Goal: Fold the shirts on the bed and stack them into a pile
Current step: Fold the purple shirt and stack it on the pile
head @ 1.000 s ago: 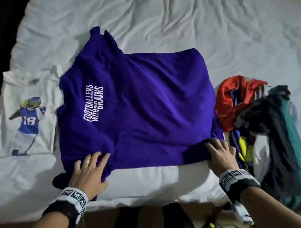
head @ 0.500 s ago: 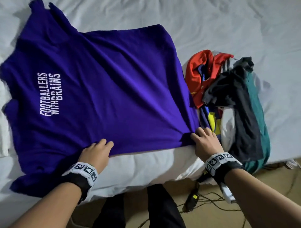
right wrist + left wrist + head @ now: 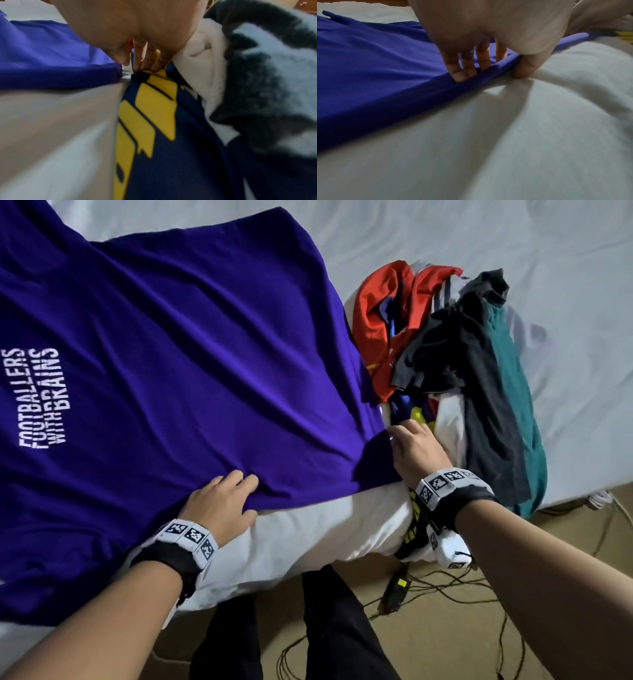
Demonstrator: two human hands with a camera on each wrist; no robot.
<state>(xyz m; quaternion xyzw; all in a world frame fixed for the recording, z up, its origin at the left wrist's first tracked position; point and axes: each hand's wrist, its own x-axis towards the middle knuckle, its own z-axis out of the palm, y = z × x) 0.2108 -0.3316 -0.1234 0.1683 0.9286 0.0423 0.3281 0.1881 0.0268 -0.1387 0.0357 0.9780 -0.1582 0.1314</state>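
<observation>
The purple shirt point(image 3: 164, 364) lies spread flat on the white bed point(image 3: 513, 241), its white lettering toward the left and its near hem running along the bed's front edge. The left hand point(image 3: 219, 505) grips that hem partway along: in the left wrist view the fingers point(image 3: 462, 73) press down on top of the cloth while the thumb tucks under its edge, so the fabric is pinched between them. The right hand point(image 3: 416, 450) sits at the shirt's near right corner, where the purple cloth meets the heap beside it. In the right wrist view its fingers point(image 3: 147, 59) curl down against a navy and yellow garment point(image 3: 154, 121), with the purple corner just to the thumb side; whether they hold the corner, I cannot tell. The pile of unfolded clothes point(image 3: 462, 364), red, black, teal and white, lies just beside the shirt's right edge, touching it. Cables point(image 3: 428, 587) trail over the floor below the bed.
</observation>
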